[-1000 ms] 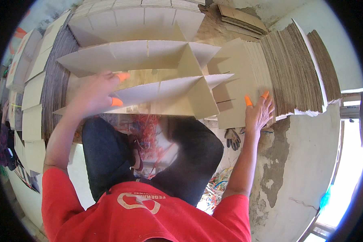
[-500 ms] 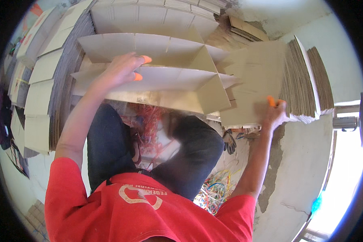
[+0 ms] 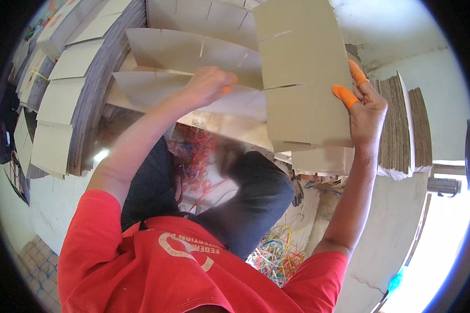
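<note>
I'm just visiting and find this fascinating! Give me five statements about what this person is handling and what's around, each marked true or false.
1. The right hand holds a cardboard sheet. True.
2. The left hand wears a full glove. False: its skin is bare, with orange covers at the fingertips.
3. Upright cardboard panels stand close to the left hand. True.
4. The sheet's left edge is uncut. False: slits run in from that edge.
5. A tangle of coloured strips lies to the right of the person's legs. True.
</note>
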A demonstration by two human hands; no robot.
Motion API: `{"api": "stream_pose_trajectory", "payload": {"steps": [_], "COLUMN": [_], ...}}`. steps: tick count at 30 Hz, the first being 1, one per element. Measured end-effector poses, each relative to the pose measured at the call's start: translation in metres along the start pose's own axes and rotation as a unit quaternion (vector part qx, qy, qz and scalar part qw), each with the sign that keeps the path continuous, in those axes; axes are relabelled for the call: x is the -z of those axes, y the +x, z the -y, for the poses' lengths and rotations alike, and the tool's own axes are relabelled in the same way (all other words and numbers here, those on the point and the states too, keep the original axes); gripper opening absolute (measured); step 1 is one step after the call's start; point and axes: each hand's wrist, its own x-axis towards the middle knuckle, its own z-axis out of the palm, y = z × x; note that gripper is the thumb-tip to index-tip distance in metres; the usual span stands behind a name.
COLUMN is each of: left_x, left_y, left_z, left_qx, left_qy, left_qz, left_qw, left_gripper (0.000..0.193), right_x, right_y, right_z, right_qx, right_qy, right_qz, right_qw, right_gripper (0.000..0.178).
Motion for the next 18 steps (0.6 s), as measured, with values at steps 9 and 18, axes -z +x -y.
{"api": "stream_pose_trajectory", "payload": {"steps": [9,18], "left_x": [0.000,-0.002], "left_y": [0.005,0.009], "left_z": [-0.001,0.000], "left_qx": [0.030,0.037], "left_qy": [0.023,-0.014], "left_qz": [0.015,-0.004], "left_qw": [0.999,0.999], "left_gripper": [0.014,0.014], "right_x": [-0.036,-0.032], "right_y": [0.008,0.027], "right_z": [0.011,0.011], "right_qx": [-0.006,0.002], "right_qy": [-0.039,-0.045], "right_qz": [0.042,0.047], "right_qw": [0.998,0.998], "right_gripper": [0.056,0.055]}}
